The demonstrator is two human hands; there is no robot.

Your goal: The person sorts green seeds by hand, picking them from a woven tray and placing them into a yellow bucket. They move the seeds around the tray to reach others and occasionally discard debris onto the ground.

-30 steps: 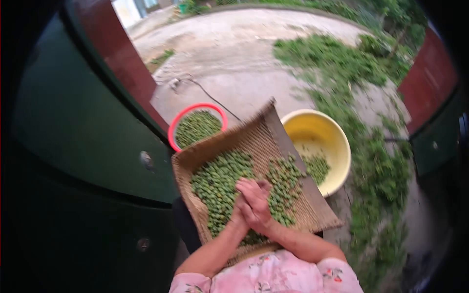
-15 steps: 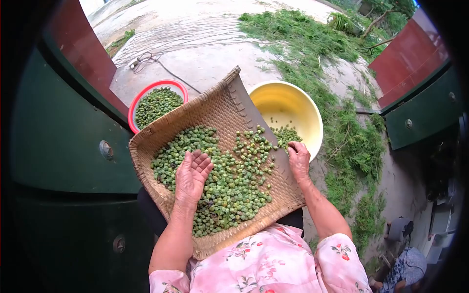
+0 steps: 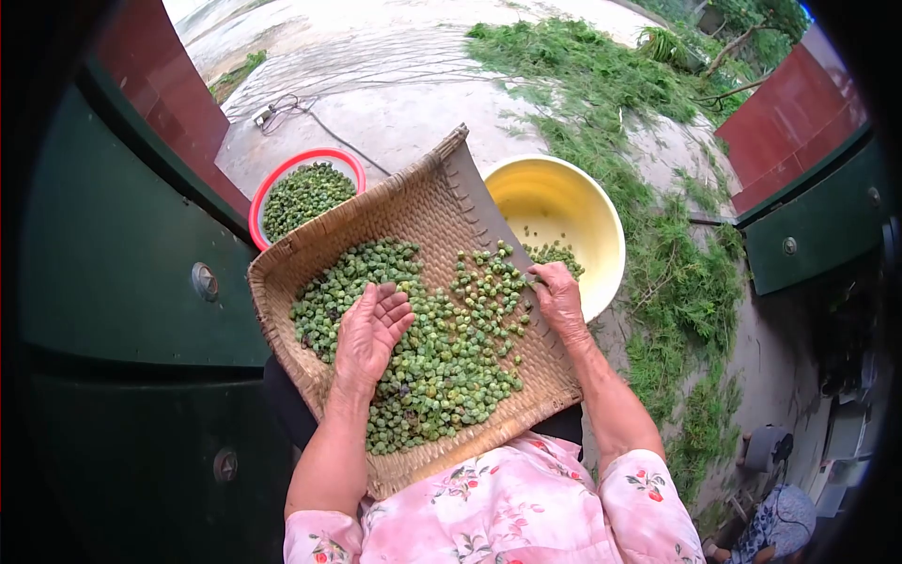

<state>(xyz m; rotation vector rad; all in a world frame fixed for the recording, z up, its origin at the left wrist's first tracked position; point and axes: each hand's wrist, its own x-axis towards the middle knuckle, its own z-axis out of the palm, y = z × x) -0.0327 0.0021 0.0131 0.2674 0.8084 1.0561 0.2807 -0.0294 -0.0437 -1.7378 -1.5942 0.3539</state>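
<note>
A woven basket tray lies across my lap, holding a heap of small round green fruits. A looser group of them lies toward its right side. My left hand is above the heap, palm turned up, with its fingers stretched out and nothing seen in it. At the tray's flat right edge is my right hand, fingertips drawn together beside the loose fruits. Whether a fruit is between them is hidden. Just beyond that edge stands a yellow basin with some of the fruits at its near side.
A red-rimmed basin full of similar fruits sits beyond the tray at left. A cable runs over the concrete. Cut green branches cover the ground at right. Green door panels flank both sides. Part of another person shows at lower right.
My right hand has moved left, from over the yellow basin's near side to the tray's right edge. The left hand has hardly moved.
</note>
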